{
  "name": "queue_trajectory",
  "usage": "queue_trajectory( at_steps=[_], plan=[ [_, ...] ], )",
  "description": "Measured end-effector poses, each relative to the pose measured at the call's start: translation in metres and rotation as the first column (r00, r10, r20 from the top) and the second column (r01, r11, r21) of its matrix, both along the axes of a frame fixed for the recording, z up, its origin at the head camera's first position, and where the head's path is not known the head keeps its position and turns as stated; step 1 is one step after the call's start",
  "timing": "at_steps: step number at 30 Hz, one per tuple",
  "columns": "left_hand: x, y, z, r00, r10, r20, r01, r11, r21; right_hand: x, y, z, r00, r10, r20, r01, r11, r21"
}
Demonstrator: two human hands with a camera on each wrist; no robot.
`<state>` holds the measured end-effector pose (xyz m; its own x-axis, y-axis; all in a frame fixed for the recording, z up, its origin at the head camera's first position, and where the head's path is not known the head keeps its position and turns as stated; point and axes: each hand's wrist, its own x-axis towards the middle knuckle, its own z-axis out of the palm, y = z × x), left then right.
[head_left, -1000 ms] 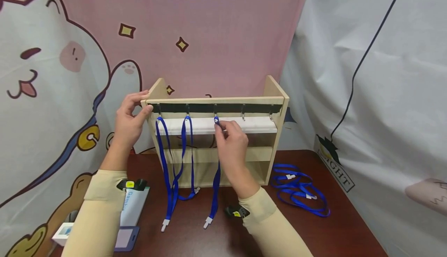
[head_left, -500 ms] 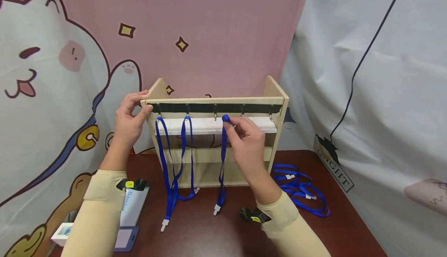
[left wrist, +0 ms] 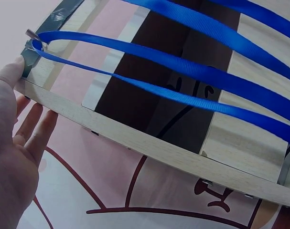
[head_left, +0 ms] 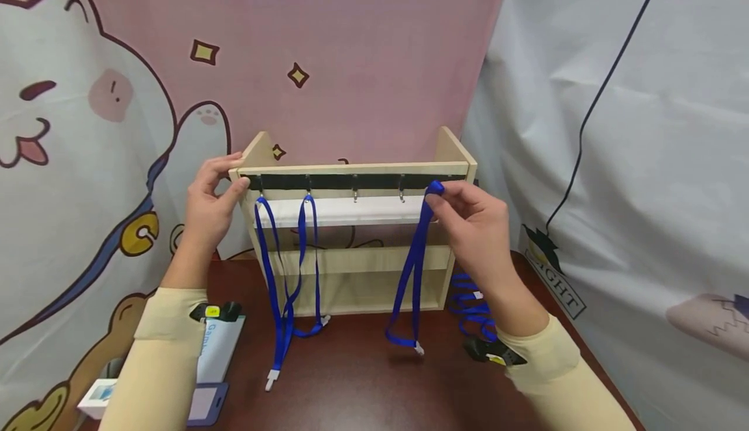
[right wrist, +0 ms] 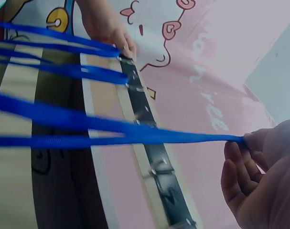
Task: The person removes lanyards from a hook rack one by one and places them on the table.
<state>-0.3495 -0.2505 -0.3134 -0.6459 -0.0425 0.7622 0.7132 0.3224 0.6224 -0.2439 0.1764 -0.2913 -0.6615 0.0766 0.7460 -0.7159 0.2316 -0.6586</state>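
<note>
Strap (head_left: 418, 242): likely light, limp; hold top.
Right hand (head_left: 480, 226): pinches strap near rack's (head_left: 357, 261) right edge.
Left hand (head_left: 210, 198): grips rack's upper-left corner.

Before a cat-printed backdrop (head_left: 374, 60) sits a partly hidden white object (head_left: 91, 404), probably a box.

Two blue lanyards (head_left: 302, 223) are hanging from the leftmost metal hooks (head_left: 261, 192), curtaining the left part of the wooden rack (head_left: 357, 261). Beside them, a gap is leading to two bare hooks (head_left: 355, 195), bounded on its right by the blue lanyard (head_left: 419, 242) that the right hand (head_left: 476, 220) is pinching. The left hand (head_left: 209, 197) is blocking the rack's upper left corner.
</note>
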Motion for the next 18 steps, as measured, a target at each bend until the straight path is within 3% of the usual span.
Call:
queue_trajectory(
  at_steps=[3,9,18],
  plan=[
    [-0.005,-0.004,-0.004,1.000,-0.002,-0.005,0.002,1.000,0.000,0.004,0.014,0.005,1.000,-0.005,0.025,0.005,1.000,0.015],
    [-0.003,-0.004,-0.002,1.000,-0.021,-0.010,0.021,1.000,0.010,0.010,0.036,0.012,0.999,0.035,0.037,-0.038,0.997,0.061],
    [0.000,-0.003,-0.001,1.000,-0.007,0.004,0.007,1.000,0.002,0.003,0.056,0.008,0.999,0.035,0.035,-0.040,0.990,0.136]
  ],
)
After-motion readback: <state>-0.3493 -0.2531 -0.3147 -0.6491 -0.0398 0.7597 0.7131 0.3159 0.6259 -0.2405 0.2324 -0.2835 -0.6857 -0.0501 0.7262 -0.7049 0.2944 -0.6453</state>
